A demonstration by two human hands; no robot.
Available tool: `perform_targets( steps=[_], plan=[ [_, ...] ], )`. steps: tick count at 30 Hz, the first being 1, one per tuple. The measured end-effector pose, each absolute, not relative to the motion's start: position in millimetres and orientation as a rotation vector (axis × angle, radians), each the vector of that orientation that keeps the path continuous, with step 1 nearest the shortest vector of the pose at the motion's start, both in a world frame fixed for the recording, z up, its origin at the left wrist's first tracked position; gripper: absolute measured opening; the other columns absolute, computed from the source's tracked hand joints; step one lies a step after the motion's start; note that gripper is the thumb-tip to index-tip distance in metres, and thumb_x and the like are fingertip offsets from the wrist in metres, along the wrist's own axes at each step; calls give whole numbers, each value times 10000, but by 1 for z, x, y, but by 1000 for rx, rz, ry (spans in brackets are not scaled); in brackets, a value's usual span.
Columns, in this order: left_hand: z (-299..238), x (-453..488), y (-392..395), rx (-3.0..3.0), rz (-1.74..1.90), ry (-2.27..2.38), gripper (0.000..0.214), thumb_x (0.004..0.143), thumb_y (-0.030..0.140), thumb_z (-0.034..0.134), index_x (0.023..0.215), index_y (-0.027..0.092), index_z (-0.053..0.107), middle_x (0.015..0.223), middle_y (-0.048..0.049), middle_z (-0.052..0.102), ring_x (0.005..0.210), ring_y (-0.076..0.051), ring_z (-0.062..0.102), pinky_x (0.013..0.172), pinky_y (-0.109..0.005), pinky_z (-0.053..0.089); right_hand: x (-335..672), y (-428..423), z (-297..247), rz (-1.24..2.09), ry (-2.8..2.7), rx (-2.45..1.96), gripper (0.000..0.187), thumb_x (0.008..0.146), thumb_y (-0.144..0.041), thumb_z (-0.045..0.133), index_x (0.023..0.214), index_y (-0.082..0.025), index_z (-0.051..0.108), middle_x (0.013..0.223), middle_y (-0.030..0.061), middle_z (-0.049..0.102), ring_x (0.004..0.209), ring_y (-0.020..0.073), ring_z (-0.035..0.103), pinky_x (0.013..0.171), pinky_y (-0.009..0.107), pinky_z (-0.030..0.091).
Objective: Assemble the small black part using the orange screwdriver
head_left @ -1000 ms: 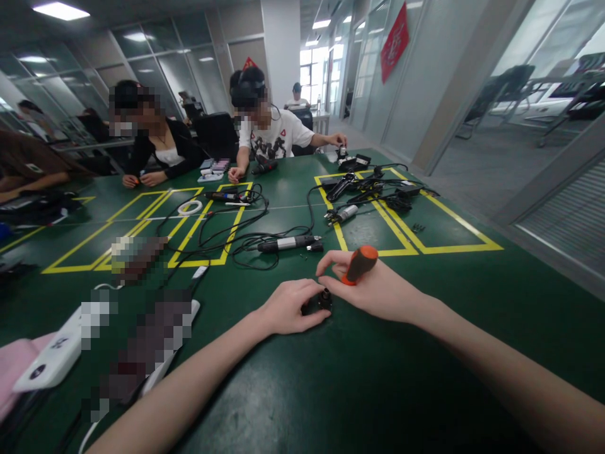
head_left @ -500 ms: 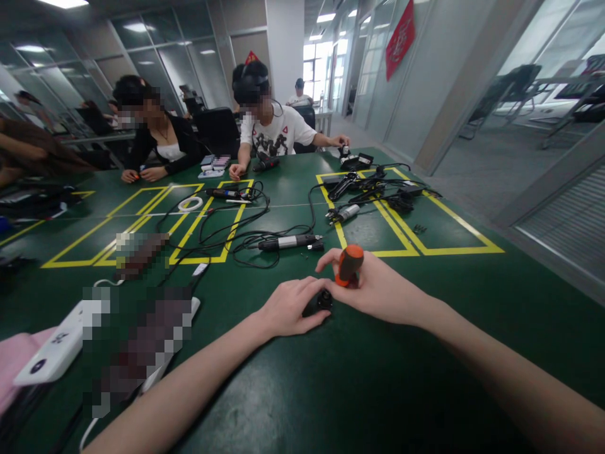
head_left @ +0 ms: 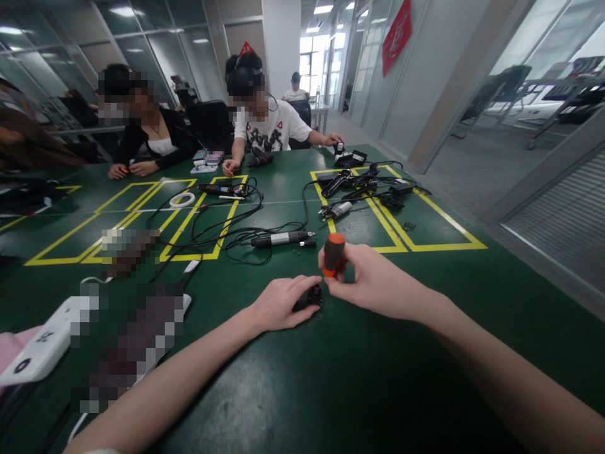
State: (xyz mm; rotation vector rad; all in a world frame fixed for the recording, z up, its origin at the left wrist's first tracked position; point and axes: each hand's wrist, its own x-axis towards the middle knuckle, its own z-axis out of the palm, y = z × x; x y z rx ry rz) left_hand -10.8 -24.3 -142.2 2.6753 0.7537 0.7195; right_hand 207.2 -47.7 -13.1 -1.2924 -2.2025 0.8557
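My right hand (head_left: 373, 284) is closed round an orange-and-black screwdriver handle (head_left: 333, 253), which stands nearly upright over a small black part (head_left: 309, 297). My left hand (head_left: 281, 302) rests on the green table (head_left: 331, 391) with its fingers wrapped over that black part, pinning it down. The screwdriver's tip is hidden between the two hands.
A grey electric screwdriver (head_left: 281, 239) with black cables lies just beyond my hands. More tools and cables (head_left: 363, 186) sit in yellow-taped boxes at the back right. A white device (head_left: 38, 343) lies at the left. Two people sit across the table, one person's hand (head_left: 230, 166) on it.
The screwdriver handle has swung from leaning right to nearly upright over the black part. Both hands have shifted slightly left; my left hand still holds the part.
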Motion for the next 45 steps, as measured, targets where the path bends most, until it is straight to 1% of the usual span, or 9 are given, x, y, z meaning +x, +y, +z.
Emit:
perform_targets(
  steps=[4, 8, 11, 17, 22, 26, 32, 39, 45],
  plan=[
    [-140, -11, -24, 2646, 742, 750, 364, 970, 381, 573, 1270, 179, 531, 865, -28, 672, 779, -181, 688, 745, -284, 533, 203, -47, -14, 838, -2216, -1311, 108, 772, -172, 641, 725, -208, 551, 661, -30, 576, 620, 132, 511, 599, 249, 391],
    [-138, -9, -23, 2690, 715, 774, 241, 956, 376, 583, 1087, 174, 585, 878, -59, 693, 779, -198, 678, 686, -288, 505, 200, -42, -19, 620, -2246, -1452, 304, 865, -347, 634, 630, -221, 488, 561, -34, 468, 541, 130, 424, 571, 276, 324],
    [-137, -8, -23, 2687, 665, 806, 277, 949, 404, 597, 1101, 173, 598, 932, -75, 711, 818, -205, 680, 706, -295, 509, 202, -38, -24, 455, -2302, -1530, 435, 886, -436, 624, 556, -225, 434, 555, -2, 475, 526, 135, 415, 564, 294, 283],
    [-136, -8, -24, 2699, 622, 806, 283, 971, 423, 563, 1111, 180, 603, 926, -66, 697, 827, -193, 668, 729, -290, 509, 206, -38, -26, 538, -2350, -1491, 374, 838, -323, 665, 546, -228, 453, 513, -29, 431, 515, 136, 401, 542, 282, 280],
    [-135, -8, -25, 2690, 668, 807, 246, 963, 398, 573, 1077, 180, 584, 898, -58, 680, 798, -197, 653, 702, -296, 501, 205, -43, -19, 804, -2306, -1390, 250, 797, -199, 654, 607, -212, 492, 581, -39, 506, 549, 122, 470, 559, 258, 330],
    [-133, -8, -25, 2629, 686, 792, 235, 947, 379, 604, 1074, 183, 579, 893, -38, 652, 760, -181, 628, 676, -284, 479, 202, -43, -21, 830, -2291, -1380, 230, 817, -211, 651, 633, -206, 513, 582, -46, 497, 541, 115, 441, 552, 257, 310],
    [-128, -6, -24, 2428, 688, 820, 199, 902, 355, 668, 982, 190, 592, 851, -6, 606, 690, -145, 563, 624, -257, 433, 197, -39, -34, 670, -2284, -1487, 386, 887, -272, 641, 556, -215, 450, 531, -36, 455, 500, 113, 365, 560, 285, 266],
    [-128, 0, -24, 2299, 732, 740, 151, 843, 241, 640, 979, 179, 616, 955, -47, 666, 858, -177, 624, 776, -278, 498, 199, -42, -28, 846, -2289, -1395, 242, 851, -180, 629, 634, -193, 523, 606, -26, 536, 551, 112, 462, 558, 249, 311],
    [-131, 1, -25, 2271, 763, 827, 131, 804, 246, 640, 900, 159, 623, 856, -26, 653, 730, -144, 580, 685, -253, 462, 196, -39, -31, 788, -2297, -1407, 254, 824, -166, 631, 620, -199, 483, 563, -52, 483, 499, 91, 400, 530, 245, 268]
  ],
)
